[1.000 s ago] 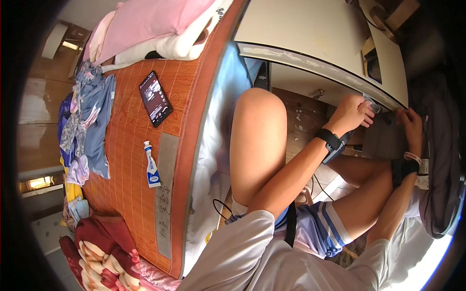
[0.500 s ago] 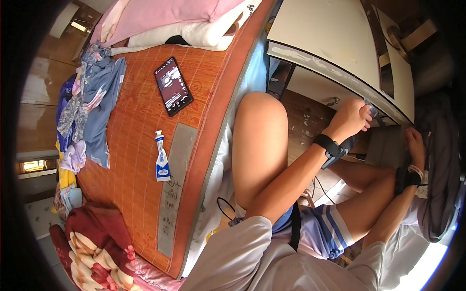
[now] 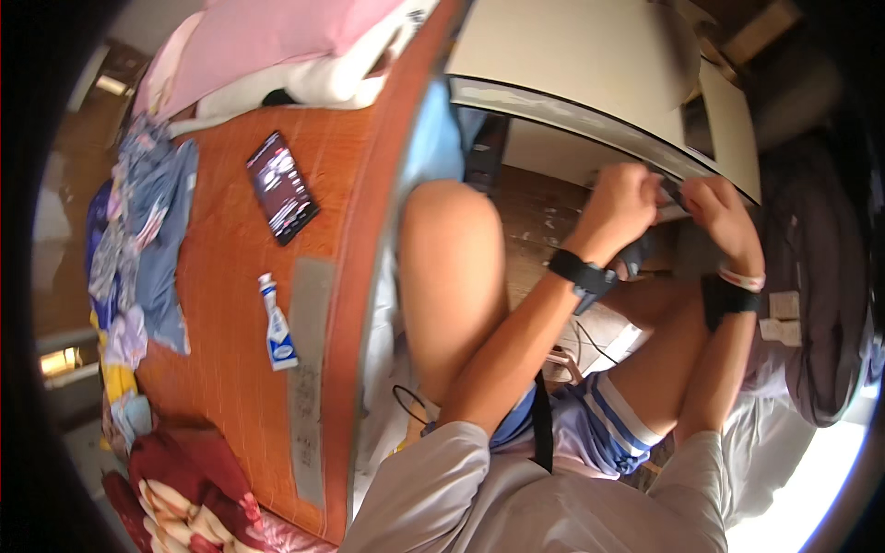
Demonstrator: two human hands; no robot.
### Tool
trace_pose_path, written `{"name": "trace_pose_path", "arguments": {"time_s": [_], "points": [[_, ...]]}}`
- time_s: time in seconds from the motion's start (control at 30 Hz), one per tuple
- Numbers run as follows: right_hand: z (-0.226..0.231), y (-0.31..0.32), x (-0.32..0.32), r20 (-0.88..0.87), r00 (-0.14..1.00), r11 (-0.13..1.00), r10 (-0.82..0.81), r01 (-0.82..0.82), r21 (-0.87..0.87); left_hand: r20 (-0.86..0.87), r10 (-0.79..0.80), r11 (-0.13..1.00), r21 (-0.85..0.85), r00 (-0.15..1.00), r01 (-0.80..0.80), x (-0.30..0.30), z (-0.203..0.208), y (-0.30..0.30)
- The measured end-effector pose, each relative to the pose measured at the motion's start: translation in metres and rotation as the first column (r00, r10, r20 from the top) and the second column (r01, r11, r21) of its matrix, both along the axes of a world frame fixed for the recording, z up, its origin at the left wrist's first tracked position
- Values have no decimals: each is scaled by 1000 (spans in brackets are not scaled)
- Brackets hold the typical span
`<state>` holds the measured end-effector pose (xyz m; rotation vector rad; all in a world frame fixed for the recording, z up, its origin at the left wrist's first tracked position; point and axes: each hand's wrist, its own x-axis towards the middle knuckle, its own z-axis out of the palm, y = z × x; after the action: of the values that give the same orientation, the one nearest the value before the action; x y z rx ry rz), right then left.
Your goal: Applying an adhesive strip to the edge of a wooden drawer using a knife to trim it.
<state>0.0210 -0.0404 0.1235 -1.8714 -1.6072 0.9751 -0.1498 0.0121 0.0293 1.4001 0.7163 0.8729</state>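
My left hand (image 3: 616, 205) is closed in front of the cream cabinet, fingers pinched at its right side. Facing it, my right hand (image 3: 725, 219) is closed too, its fingertips a short gap away. Between the two sets of fingers runs a small dark, thin thing (image 3: 672, 192), blurred and too small to name; both hands seem to grip it. Each wrist wears a black strap, and a pale band circles the right wrist.
Left of me is a reddish-brown mat (image 3: 221, 276) with a phone (image 3: 282, 188), a blue-and-white tube (image 3: 277, 323), clothes (image 3: 166, 240) and a floral red blanket (image 3: 189, 479). The cream cabinet (image 3: 562, 46) stands ahead. A dark garment (image 3: 811, 276) hangs at right.
My right hand has risen from beside my right leg to meet the left and has closed. The view has shifted, so the mat and phone sit further left.
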Motion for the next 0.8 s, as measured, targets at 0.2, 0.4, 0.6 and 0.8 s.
{"name": "trace_pose_path", "arguments": {"time_s": [0.2,0.4,0.6,0.8], "points": [[-3,22,-38,307,947,900,94,-213,380,-10,-17,991,-130,1000,15,-30,16,5],[14,16,-47,423,904,858,-57,-172,484,70,13,967,-254,997,5,-25,38,8],[4,17,-49,453,891,890,-16,-193,412,47,4,968,-251,999,8,-29,39,9],[-8,27,-64,450,891,870,66,-272,411,-46,-14,985,-173,999,6,-40,27,12]]}}
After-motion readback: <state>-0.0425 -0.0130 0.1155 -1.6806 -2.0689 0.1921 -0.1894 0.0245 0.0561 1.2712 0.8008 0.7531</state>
